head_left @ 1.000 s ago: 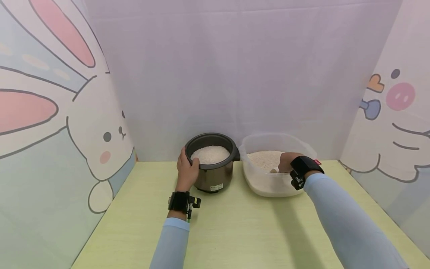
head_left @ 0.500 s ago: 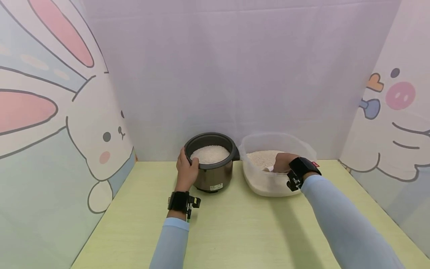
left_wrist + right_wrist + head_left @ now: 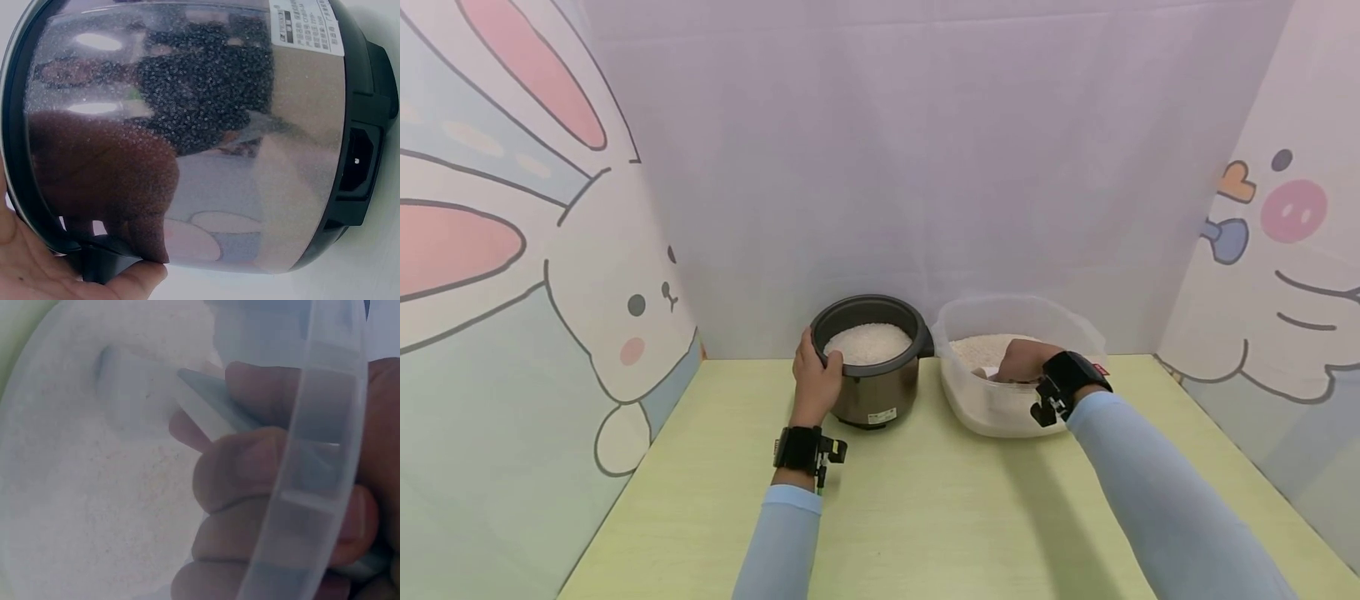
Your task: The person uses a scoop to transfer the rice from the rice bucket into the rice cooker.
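Steel cooker [image 3: 871, 367] gripped by left hand [image 3: 817, 377]; right hand [image 3: 1019, 362] fingers [image 3: 250, 469] grasp scoop [image 3: 187, 394].

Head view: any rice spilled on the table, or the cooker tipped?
Nothing stands out. The dark round rice cooker pot stands upright, steadied by the left hand; no grains show on the pale green table.

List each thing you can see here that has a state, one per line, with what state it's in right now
Rice cooker: upright, lid off, holding white rice, nothing in its power socket.
Plastic tub: uncovered, partly filled with rice.
Scoop: dug into the tub's rice, handle held.
Left hand: gripping the cooker's rim.
Right hand: inside the tub, fingers curled round the scoop handle.
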Demonstrator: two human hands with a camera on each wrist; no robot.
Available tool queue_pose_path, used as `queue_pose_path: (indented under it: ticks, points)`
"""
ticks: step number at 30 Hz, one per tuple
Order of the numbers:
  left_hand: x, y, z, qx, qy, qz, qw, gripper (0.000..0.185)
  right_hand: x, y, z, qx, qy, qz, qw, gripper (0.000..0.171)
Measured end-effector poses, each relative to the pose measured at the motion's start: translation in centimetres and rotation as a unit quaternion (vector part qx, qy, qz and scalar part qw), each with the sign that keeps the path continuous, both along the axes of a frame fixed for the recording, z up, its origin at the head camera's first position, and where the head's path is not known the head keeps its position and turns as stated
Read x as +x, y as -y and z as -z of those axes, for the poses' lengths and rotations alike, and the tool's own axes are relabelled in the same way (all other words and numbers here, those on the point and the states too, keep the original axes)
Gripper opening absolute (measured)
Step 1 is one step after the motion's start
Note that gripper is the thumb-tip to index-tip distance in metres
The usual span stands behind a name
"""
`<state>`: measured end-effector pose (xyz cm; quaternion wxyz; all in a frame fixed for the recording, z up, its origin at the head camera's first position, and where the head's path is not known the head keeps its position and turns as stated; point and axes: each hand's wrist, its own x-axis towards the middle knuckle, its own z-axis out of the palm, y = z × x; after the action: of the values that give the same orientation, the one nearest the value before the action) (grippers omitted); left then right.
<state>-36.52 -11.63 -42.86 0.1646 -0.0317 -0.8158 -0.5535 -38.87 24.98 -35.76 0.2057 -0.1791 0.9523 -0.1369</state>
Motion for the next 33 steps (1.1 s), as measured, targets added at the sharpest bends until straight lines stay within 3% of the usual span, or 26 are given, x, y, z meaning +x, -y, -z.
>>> queue_pose_path:
  ticks: [3,15,21,28,33]
  points:
    - [0.0,0.0,0.0,0.001,0.002,-0.001,1.0,0.076,-0.2,0.1,0.3,-0.035,0.02,0.039,0.998,0.051]
    - [0.0,0.0,-0.1,-0.007,-0.002,-0.005,1.0,0.075,-0.1,-1.1,0.5,-0.133,0.065,0.062,0.987,0.053]
    - [0.0,0.0,0.0,-0.007,-0.005,-0.002,1.0,0.075,0.1,-1.4,0.4,-0.177,0.08,0.083,0.977,0.035]
    - [0.4,0.1,-0.2,-0.009,-0.006,-0.004,0.9999,0.075,0.1,-2.3,0.5,-0.253,0.124,0.127,0.951,0.047]
    - [0.8,-0.1,-0.6,-0.003,-0.007,-0.003,1.0,0.075,-0.1,-3.1,0.5,-0.302,0.154,0.127,0.932,0.045]
